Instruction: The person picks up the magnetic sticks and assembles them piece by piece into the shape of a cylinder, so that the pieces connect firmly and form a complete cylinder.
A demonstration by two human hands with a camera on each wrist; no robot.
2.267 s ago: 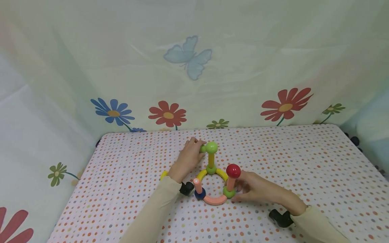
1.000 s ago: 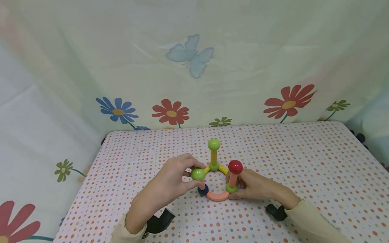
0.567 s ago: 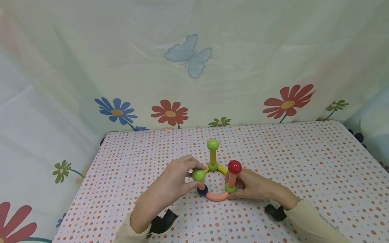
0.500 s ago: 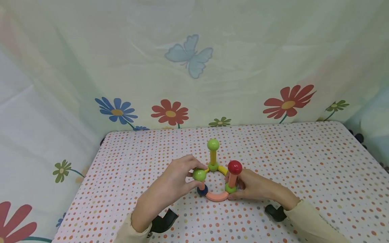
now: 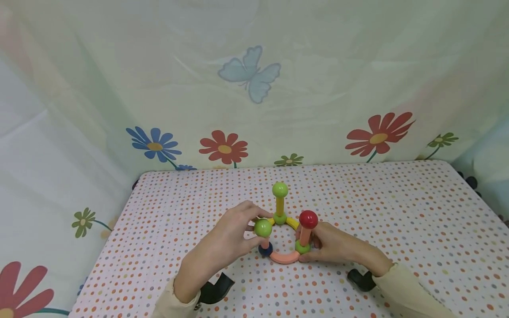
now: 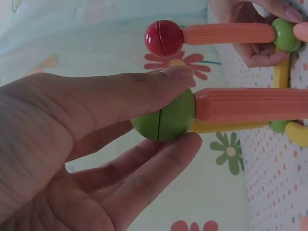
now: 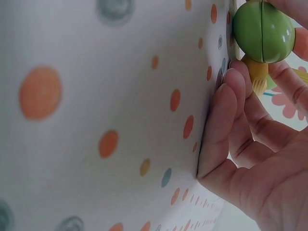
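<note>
A toy ring of curved bars and balls lies on the table, with upright rods on it. My left hand (image 5: 228, 232) pinches a green ball (image 6: 175, 115) between thumb and fingertips, at the top of a pink rod (image 6: 250, 105) above a dark blue ball (image 5: 265, 250). My right hand (image 5: 336, 243) holds the green base ball (image 7: 263, 32) under another pink rod (image 5: 305, 237), which carries a red ball (image 5: 308, 219). A pink curved bar (image 5: 284, 257) joins the two front corners. Behind stands a yellow rod (image 5: 280, 206) topped by a second green ball (image 5: 280, 190).
Yellow curved bars (image 5: 292, 223) run from the back green base ball (image 5: 280, 218) toward the front corners. The dotted tablecloth (image 5: 381, 203) spreads around the ring. A flowered curtain (image 5: 318, 88) hangs behind the table. Each wrist wears a black camera mount (image 5: 216, 289).
My left hand has come from the back of the ring to the front-left pink rod, bringing the green ball onto its formerly bare top. My right hand has stayed at the right corner.
</note>
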